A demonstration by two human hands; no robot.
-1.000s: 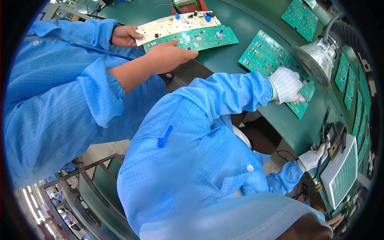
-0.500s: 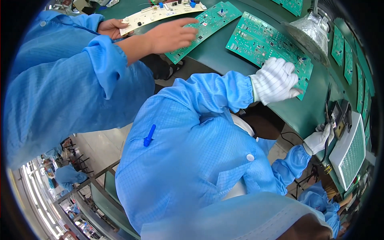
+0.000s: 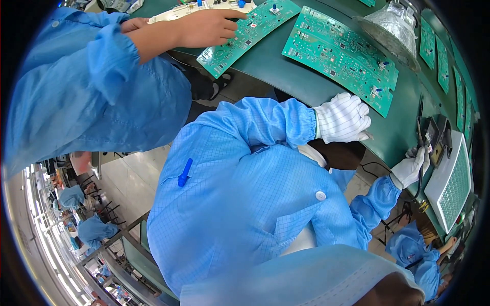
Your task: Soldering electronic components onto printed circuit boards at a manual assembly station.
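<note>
My left hand (image 3: 343,118), in a white striped glove, is closed with its fingers curled under. It is at the green table's near edge, beside the lower corner of a green circuit board (image 3: 337,51). Whatever it may hold is hidden. My right hand (image 3: 411,167), gloved too, is closed around a slim dark pointed tool (image 3: 420,115), whose kind I cannot make out. That hand is beside a black holder (image 3: 440,138) and a white-framed panel with a green grid (image 3: 449,186). The circuit board lies flat, with blue-topped knobs at its right end.
At the left a co-worker's bare hand (image 3: 206,26) touches another green board (image 3: 245,38); a cream-coloured board (image 3: 168,14) lies behind. A foil-covered lamp-like cone (image 3: 390,30) overhangs the table (image 3: 270,71). More green boards (image 3: 443,64) line the far right. A cable hangs below the right edge.
My left hand has come off the circuit board toward me, to the table edge. My right hand has shifted slightly up along the dark tool. The co-worker's hand has moved slightly left.
</note>
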